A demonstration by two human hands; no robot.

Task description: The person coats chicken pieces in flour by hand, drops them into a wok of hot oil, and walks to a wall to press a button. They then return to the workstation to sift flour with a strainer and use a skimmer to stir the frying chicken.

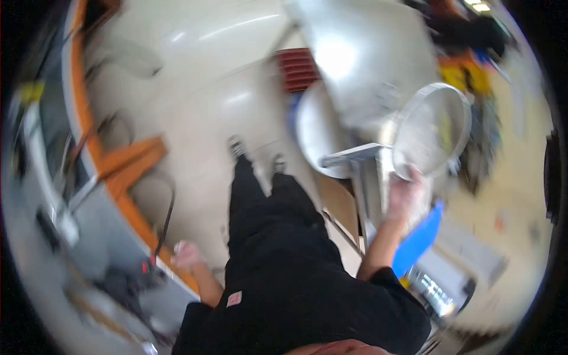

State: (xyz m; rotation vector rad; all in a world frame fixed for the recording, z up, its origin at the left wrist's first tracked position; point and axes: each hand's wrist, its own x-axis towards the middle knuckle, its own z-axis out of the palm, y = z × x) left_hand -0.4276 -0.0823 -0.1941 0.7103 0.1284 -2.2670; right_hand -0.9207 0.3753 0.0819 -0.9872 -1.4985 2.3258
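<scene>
My right hand (405, 192) grips the lower edge of a large round hoop (404, 121) with a pale rim and a see-through middle. The hoop is tilted up beside the shiny metal table (378, 53); blur hides whether mesh or a clear sheet fills it. Low on the other side, my left hand (187, 255) hangs near the orange-edged grey bench (136, 216). Its fingers are smeared by motion, and nothing can be made out in them.
A white round container (316, 133) and a dark red slatted crate (297, 70) stand by the table. An orange bracket (133, 160) juts from the left bench. Cables lie on the floor. A blue sheet (417, 239) is right of my arm.
</scene>
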